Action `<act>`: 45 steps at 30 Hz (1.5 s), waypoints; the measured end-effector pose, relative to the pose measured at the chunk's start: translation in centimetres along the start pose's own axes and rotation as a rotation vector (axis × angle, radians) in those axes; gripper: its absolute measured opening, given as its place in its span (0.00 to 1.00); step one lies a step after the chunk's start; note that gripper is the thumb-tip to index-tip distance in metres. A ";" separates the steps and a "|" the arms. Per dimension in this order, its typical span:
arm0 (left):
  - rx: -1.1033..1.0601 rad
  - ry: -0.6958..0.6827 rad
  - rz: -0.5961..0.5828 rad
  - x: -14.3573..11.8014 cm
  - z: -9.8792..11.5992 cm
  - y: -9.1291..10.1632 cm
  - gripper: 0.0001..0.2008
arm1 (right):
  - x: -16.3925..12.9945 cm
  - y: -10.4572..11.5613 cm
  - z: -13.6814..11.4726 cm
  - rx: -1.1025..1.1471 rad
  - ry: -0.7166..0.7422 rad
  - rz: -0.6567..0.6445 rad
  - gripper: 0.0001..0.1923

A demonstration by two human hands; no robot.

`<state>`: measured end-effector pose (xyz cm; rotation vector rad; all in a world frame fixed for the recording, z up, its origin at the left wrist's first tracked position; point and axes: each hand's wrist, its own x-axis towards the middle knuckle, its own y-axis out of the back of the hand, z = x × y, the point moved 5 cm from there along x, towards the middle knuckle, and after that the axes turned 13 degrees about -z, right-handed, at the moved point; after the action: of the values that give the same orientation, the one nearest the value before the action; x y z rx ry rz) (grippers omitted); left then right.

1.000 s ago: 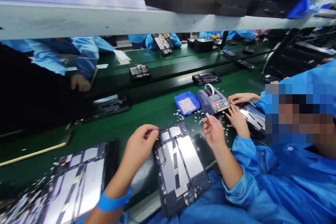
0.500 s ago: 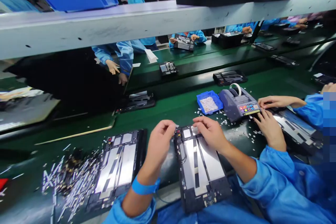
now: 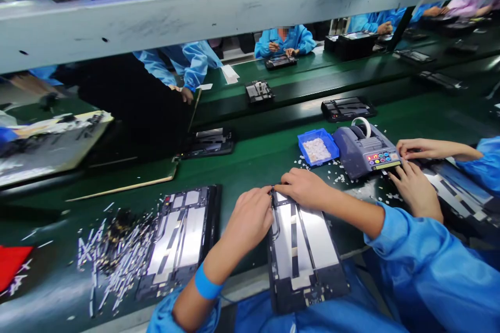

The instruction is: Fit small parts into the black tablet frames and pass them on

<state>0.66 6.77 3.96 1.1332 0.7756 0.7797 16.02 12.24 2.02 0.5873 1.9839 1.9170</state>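
Head view: left hand (image 3: pixel 250 216) and right hand (image 3: pixel 308 188) touched opened tablet (image 3: pixel 318 239), lower centre; apparently top-edge fingerwork; couldn't tell grip; next move likely needed steadiness.

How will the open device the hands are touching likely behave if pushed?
The open device looks stiff, given its straight edges, but probably fragile, with thin strips exposed. Pushed nearer, it may tip: its near end overhangs the table edge.

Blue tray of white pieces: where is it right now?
In the head view, right of centre: the blue tray sits just left of the grey tape dispenser, beyond the right hand.
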 end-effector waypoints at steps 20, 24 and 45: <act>-0.453 0.160 -0.191 5.3 -4.1 0.9 0.07 | 0.3 -0.9 1.6 0.017 0.076 -0.029 0.16; -0.439 0.174 -0.232 5.5 -3.9 0.8 0.08 | 0.3 -0.6 1.5 0.021 0.076 -0.016 0.14; -0.488 0.348 0.086 4.1 -3.6 -1.1 0.03 | 0.1 -0.6 1.6 0.067 0.073 -0.013 0.13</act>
<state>-0.13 11.68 1.52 0.6015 0.7685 1.1842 16.69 13.63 1.33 0.5268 2.0996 1.8960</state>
